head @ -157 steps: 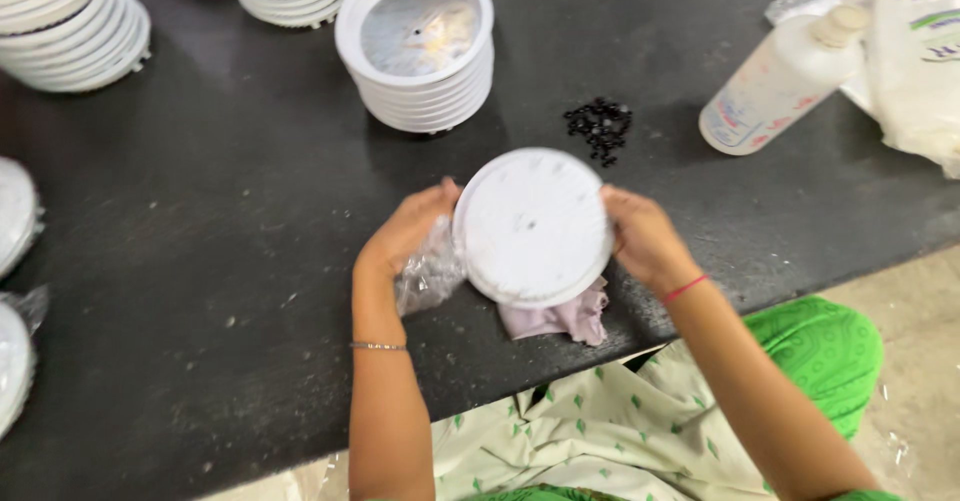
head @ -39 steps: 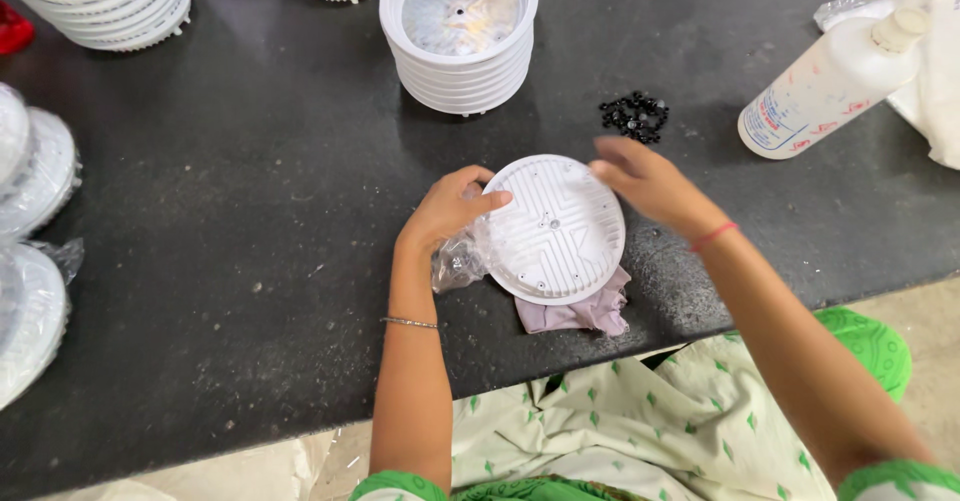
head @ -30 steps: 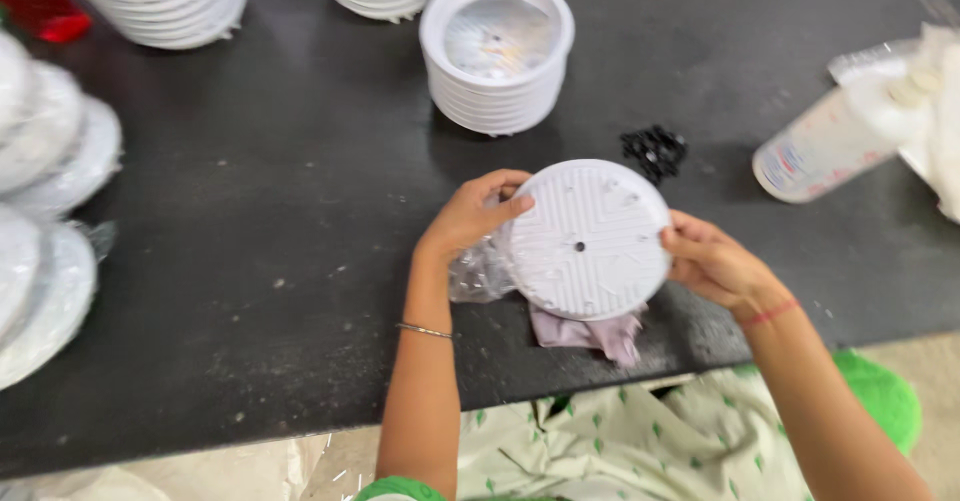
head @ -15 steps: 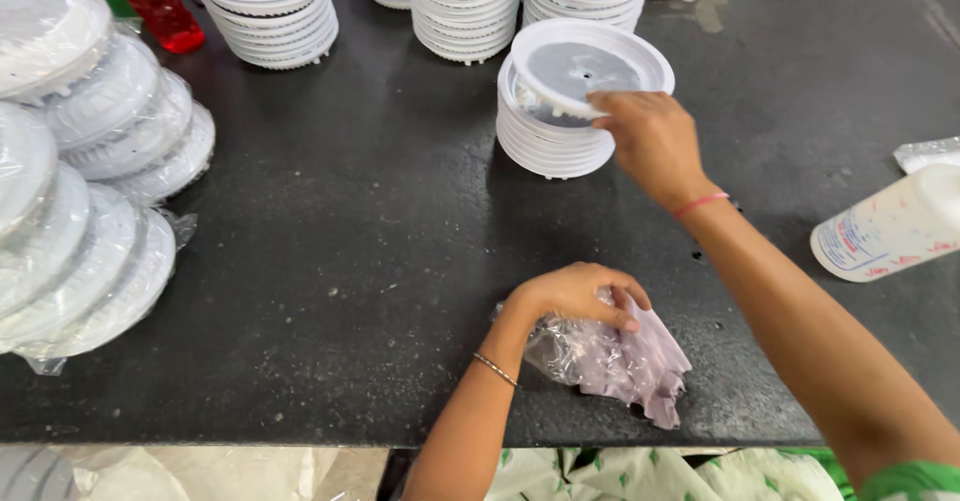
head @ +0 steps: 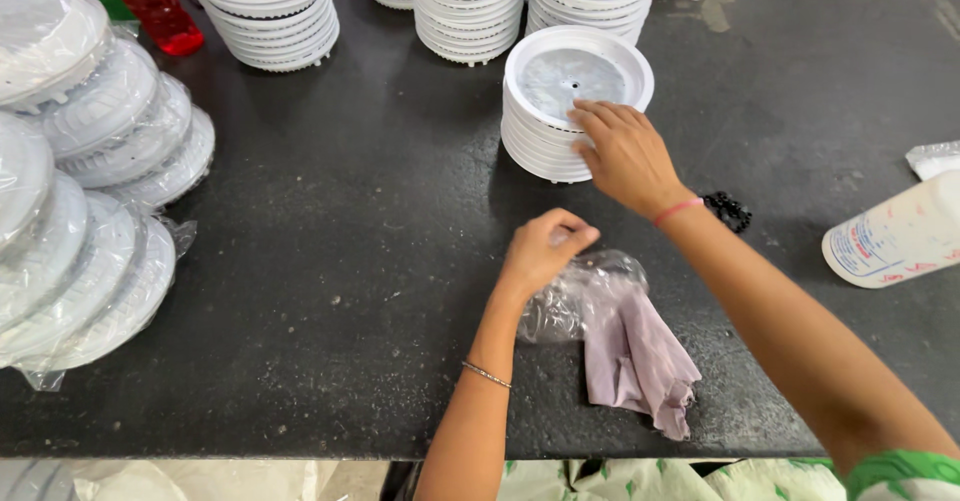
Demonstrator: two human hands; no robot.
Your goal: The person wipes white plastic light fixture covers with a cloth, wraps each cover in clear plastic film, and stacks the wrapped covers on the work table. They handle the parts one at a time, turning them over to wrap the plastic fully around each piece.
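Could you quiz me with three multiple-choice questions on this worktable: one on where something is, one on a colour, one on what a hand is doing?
1. Where does the pale purple cloth lie?
A. on the stack of white discs
B. on the dark table by the near edge
C. on the floor

2. What colour is the band on the right wrist?
A. pink
B. blue
C. black

3. What is the left hand doing?
A. lying flat and open
B. pinching the clear plastic bag
C. holding a bottle

Answers: 1 B, it lies on the table; 2 A, the band is pink; 3 B, its fingertips close on the plastic.
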